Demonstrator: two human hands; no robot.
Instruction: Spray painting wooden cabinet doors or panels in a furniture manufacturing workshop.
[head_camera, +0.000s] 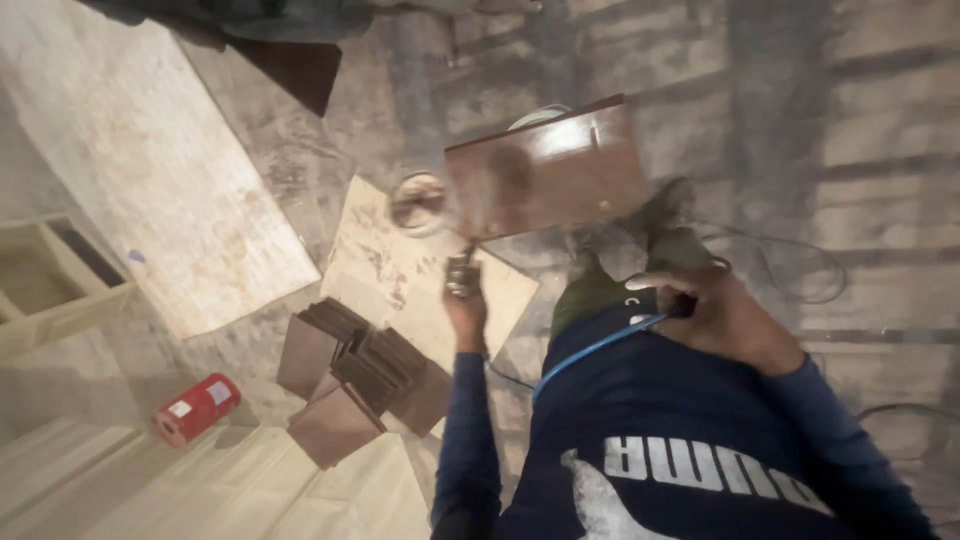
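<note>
Head view, looking down past a dark blue sleeve and shirt to a dusty floor (800, 130).

The left hand (466, 305) reaches forward, its fingers (462, 280) wrapped tight around a small dark tool (461, 268) held upright; the picture is too blurred to tell what kind. Just beyond those fingers hangs a brown laminated board (545, 170), tilted and shiny, apparently lifted clear of the floor, though what carries it is hidden. Its near edge sits close above the tool, seemingly so the tool can meet it.

The right hand (715, 315) is drawn back near the body, fingers (660, 285) curled closed around a blue cable (590, 350), which trails down across the shirt; gripped this way, the slack stays off the board.

Below and outward of the left fingers lies a pale plywood sheet (400, 270) with a round roll of tape (418, 203) at its far corner. Nearer the body, a stack of dark square offcuts (355, 375) rests loosely fanned. Well apart lie a large pale panel (150, 170) and a red cylinder (197, 408).
</note>
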